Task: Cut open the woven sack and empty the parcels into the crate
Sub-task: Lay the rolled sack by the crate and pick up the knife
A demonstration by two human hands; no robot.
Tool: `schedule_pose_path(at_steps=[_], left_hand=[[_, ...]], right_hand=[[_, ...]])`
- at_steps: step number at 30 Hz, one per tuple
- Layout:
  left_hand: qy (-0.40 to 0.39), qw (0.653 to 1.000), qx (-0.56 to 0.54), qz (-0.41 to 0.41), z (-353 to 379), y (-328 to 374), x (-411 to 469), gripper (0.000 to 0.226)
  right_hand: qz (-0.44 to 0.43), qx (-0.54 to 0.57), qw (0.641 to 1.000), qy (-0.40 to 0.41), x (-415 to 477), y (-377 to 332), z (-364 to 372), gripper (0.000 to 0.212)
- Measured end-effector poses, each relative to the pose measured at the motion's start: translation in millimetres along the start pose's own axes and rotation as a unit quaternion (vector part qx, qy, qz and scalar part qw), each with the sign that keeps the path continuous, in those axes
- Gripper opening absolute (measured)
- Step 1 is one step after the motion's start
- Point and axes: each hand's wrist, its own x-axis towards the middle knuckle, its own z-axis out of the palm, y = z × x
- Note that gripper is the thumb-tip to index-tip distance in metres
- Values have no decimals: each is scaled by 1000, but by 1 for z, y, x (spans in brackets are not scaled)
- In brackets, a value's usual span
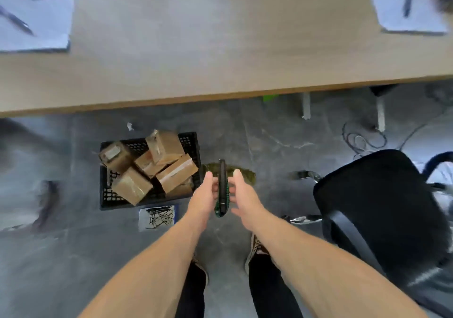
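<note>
A black utility knife (222, 185) with a green grip stands upright between my two hands above the floor. My left hand (204, 198) holds it from the left, fingers curled behind the body. My right hand (245, 197) holds it from the right, thumb pointing up. Just left of my hands, a black plastic crate (105, 195) sits on the floor with several brown cardboard parcels (131, 186) piled in it. I do not see the woven sack. An olive-coloured patch (245, 174) lies on the floor behind my hands; I cannot tell what it is.
A long wooden table (220, 48) spans the top, with white sheets and pens at both corners. A black office chair (377, 207) stands close on the right. Cables (362, 141) lie under the table. A printed white sheet (157, 217) lies in front of the crate. My shoes (257, 249) are below.
</note>
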Motion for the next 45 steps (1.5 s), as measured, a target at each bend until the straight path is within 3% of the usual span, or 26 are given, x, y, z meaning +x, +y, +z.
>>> schedule_pose_path(at_steps=[4,8,16,24,34,39,42,45], left_hand=[[-28,998,16,50,-23,54,-53,46],[-40,993,25,106,-51,97,-86,44],[-60,984,25,167,-67,172,-121,48],[-51,977,53,199,-33,232,-123,44],[34,986,57,151,42,306,-49,39],[58,987,70,130,68,335,-7,48],[91,987,76,111,75,339,27,67],[109,984,91,113,77,335,52,70]], right_hand=[[-51,30,998,-17,-63,-48,16,44],[-97,47,994,-24,-113,-78,46,54],[-181,58,981,-37,-152,-145,62,55],[-205,37,976,-65,-130,-214,40,55],[-163,14,983,-88,-40,-307,-2,41],[-121,-5,988,-97,-1,-351,-18,36],[-116,-13,988,-96,15,-360,-23,37],[-131,-46,986,-89,19,-361,-19,41]])
